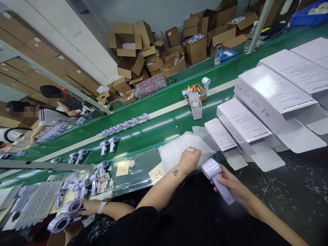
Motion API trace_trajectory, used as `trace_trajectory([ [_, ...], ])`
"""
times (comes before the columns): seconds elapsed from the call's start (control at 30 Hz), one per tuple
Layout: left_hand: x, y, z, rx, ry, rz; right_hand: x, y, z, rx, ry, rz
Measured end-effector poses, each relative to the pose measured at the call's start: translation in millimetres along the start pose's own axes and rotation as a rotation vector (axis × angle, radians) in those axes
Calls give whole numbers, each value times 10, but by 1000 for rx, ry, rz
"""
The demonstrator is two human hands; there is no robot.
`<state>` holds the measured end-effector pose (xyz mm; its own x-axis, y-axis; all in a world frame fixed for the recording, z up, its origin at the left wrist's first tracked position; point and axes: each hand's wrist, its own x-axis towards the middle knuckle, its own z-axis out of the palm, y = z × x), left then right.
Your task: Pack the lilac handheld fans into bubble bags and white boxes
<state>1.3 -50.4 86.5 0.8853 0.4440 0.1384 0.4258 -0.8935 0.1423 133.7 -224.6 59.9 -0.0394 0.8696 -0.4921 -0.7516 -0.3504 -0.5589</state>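
My right hand (228, 182) is wrapped round the handle of a pale lilac handheld fan (212, 169), its round head tilted up and to the left. My left hand (190, 159) lies on a fanned stack of clear bubble wrap bags (173, 153). The fingers of that hand are curled shut on a bag (206, 150) at the stack's right end, close to the fan's head. Its fingertips are hidden beneath the hand.
White boxes (276, 89) with open flaps line the bench at right. Several fans (112, 144) rest on the green conveyor (153, 131). At lower left, a co-worker's hand (88, 207) holds fans (60, 222). An open small box (196, 106) stands beyond the bags.
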Motion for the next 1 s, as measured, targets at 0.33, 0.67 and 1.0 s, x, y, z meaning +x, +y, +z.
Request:
trace_trajectory([
  [0.33, -418, 16, -102, -745, 387, -321, 243, -114, 377, -147, -40, 42],
  [0.67, -678, 31, -146, -230, 498, 180, 126, -111, 523, -132, 67, 7],
  [1.0, -471, -61, -246, -169, 340, 269, -10, -366, 752, -148, 187, -11],
])
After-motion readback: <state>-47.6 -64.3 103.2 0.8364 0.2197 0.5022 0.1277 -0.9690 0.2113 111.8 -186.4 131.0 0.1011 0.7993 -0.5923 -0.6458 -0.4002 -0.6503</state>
